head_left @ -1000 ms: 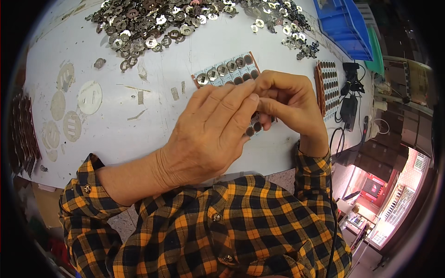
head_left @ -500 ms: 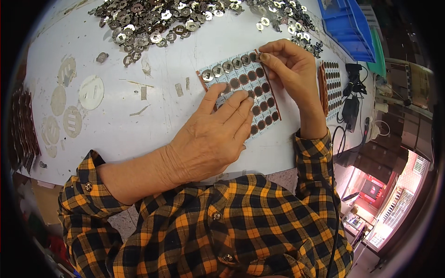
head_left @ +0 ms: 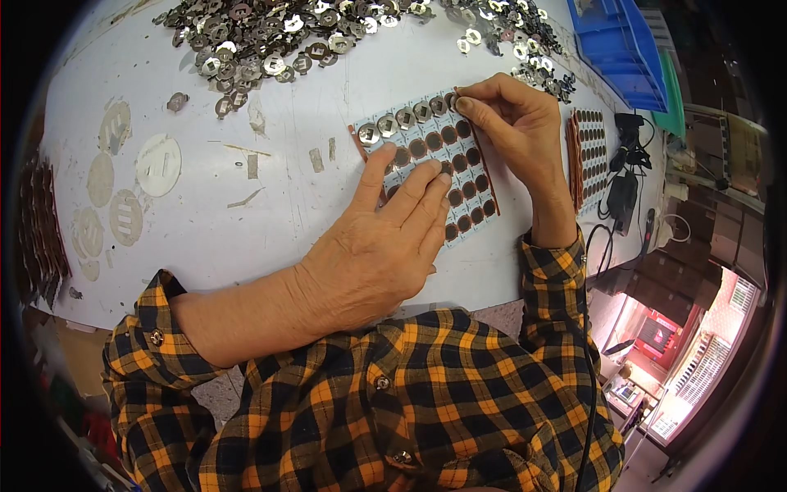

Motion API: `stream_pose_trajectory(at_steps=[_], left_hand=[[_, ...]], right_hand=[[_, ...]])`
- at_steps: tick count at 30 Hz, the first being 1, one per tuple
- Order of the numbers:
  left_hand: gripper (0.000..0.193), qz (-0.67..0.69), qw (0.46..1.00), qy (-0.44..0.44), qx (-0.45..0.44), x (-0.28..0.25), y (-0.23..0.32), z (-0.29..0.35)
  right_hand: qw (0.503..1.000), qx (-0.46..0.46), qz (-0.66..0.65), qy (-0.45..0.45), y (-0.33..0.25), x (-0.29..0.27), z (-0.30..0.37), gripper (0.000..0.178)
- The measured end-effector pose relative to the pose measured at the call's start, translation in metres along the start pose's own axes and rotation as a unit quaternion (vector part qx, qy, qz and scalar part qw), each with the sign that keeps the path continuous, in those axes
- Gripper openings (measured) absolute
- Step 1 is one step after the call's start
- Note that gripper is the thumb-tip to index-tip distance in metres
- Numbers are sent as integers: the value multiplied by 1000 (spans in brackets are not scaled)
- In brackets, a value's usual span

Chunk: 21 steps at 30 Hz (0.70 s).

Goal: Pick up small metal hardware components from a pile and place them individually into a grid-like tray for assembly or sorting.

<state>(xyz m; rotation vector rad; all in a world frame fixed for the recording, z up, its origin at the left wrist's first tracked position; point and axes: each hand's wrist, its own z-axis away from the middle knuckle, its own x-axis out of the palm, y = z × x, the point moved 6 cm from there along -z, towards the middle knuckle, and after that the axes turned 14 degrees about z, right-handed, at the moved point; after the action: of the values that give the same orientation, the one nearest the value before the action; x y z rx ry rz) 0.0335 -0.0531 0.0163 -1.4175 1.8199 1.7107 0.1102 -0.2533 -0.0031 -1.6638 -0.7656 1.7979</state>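
Observation:
A light-blue circuit board panel (head_left: 450, 134) with rows of round dark pads lies tilted on the white table. Along its far row sit several round silver metal clips (head_left: 405, 118). My left hand (head_left: 369, 246) rests flat over the panel's near left part, fingers spread, hiding some of the pads. At the far right corner, my right hand (head_left: 525, 127) pinches a metal clip (head_left: 452, 101) between thumb and forefinger, at the end of that row. The fingers partly cover this clip.
A large heap of loose metal clips (head_left: 275, 41) spreads along the table's far side. More panels (head_left: 589, 152) are stacked at the right, near a black power adapter (head_left: 624, 201) with cables. A blue bin (head_left: 619, 57) stands far right. Another stack (head_left: 37, 234) lies far left.
Hardly anything differs: the panel and both hands sit almost where they were. My right thumb and forefinger have shifted slightly at the clip on the corner.

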Motion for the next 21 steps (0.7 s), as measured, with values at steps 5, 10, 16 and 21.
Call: stream_pose_trajectory(at_steps=[5, 10, 16, 21], left_hand=[[68, -1, 1000, -3, -6, 2, 1, 1], [69, -7, 1000, -8, -5, 1, 1, 1], [67, -7, 1000, -8, -7, 2, -1, 1], [67, 21, 1000, 22, 0, -4, -7, 0]], right_hand=[[997, -72, 38, 17, -5, 0, -1, 15], [997, -63, 39, 15, -7, 2, -1, 13], [992, -68, 105, 31, -17, -5, -8, 11], [953, -154, 238, 104, -21, -19, -38, 18]])
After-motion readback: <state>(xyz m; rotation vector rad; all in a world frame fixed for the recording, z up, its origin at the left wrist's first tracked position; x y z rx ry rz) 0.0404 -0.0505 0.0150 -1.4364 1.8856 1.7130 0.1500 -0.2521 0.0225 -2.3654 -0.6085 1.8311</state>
